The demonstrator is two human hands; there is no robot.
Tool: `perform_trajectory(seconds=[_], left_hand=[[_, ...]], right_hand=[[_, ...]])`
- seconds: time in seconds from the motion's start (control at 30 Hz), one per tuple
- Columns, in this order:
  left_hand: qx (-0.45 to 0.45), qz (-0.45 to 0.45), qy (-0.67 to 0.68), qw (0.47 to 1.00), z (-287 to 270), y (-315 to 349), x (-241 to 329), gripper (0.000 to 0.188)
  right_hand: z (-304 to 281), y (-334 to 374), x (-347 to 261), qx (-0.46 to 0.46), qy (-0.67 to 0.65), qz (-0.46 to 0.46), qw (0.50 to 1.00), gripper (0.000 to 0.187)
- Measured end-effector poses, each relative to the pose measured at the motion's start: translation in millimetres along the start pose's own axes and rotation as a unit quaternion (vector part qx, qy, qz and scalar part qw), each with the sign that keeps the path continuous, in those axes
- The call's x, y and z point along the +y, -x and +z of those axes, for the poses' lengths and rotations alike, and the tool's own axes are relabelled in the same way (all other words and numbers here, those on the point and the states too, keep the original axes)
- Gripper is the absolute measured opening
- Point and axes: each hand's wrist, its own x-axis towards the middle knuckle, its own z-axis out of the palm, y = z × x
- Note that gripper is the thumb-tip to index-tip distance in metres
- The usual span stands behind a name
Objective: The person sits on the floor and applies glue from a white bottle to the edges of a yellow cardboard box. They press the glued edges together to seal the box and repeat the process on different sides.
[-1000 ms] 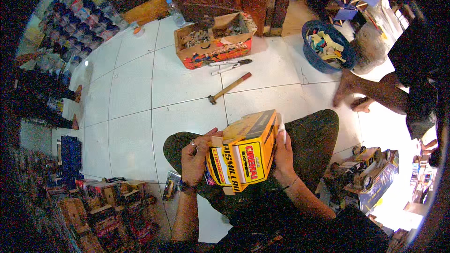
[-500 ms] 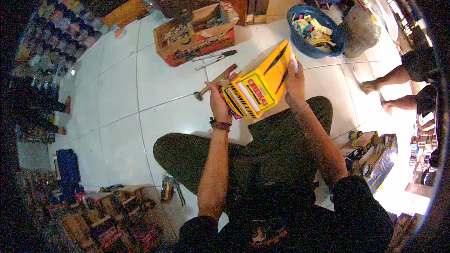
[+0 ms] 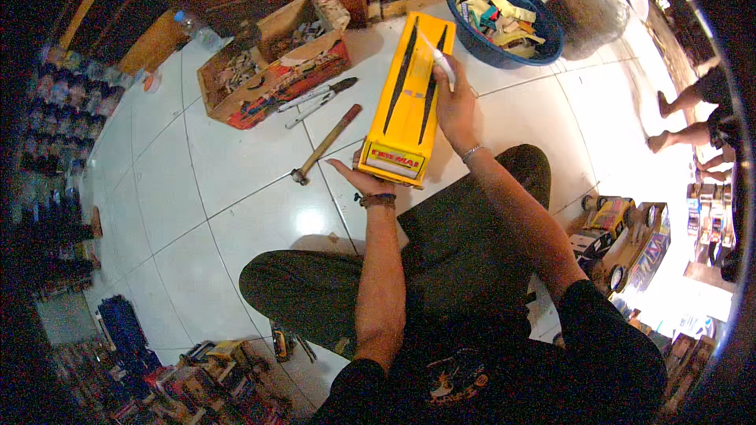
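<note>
A long yellow toy truck body point(image 3: 402, 102) with black pointed stripes is held up over my crossed legs. Its lettered end panel faces me. My left hand point(image 3: 372, 179) supports that lower end from beneath, thumb stretched out to the side and the other fingers mostly hidden behind it. My right hand point(image 3: 457, 110) is at the right edge of the body, closed round a slim white tube with a pointed nozzle point(image 3: 442, 63). The nozzle tip lies over the striped face near its far end; whether it touches, I cannot tell.
A hammer point(image 3: 327, 144) and several marker pens point(image 3: 307, 105) lie on the white tiles, beside a divided cardboard box point(image 3: 276, 71) of small pieces. A blue basin point(image 3: 504, 55) of scraps stands far right. Wooden toy vehicles point(image 3: 630, 244) are at right; another person's feet point(image 3: 661, 140) are beyond.
The truck body has been turned upright and away from me, so its striped face now shows. The white tube's nozzle has come over that face. The view has shifted somewhat.
</note>
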Motion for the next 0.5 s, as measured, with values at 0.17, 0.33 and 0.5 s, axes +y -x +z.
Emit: perform_trajectory(seconds=[0.17,0.33,0.5], left_hand=[[-0.057,-0.036,-0.043,0.997,-13.6,-12.9,0.3,0.111],[-0.072,-0.050,-0.154,0.984,-21.6,-11.2,9.0,0.100],[-0.146,0.083,-0.518,0.839,-17.4,9.8,56.6,0.034]], right_hand=[[-1.4,-8.3,16.7,-0.004,-0.046,-0.017,0.999,0.036],[-12.6,-9.1,26.7,-0.002,-0.029,-0.049,0.998,0.037],[-70.2,20.1,15.0,0.020,-0.029,-0.044,0.998,0.034]])
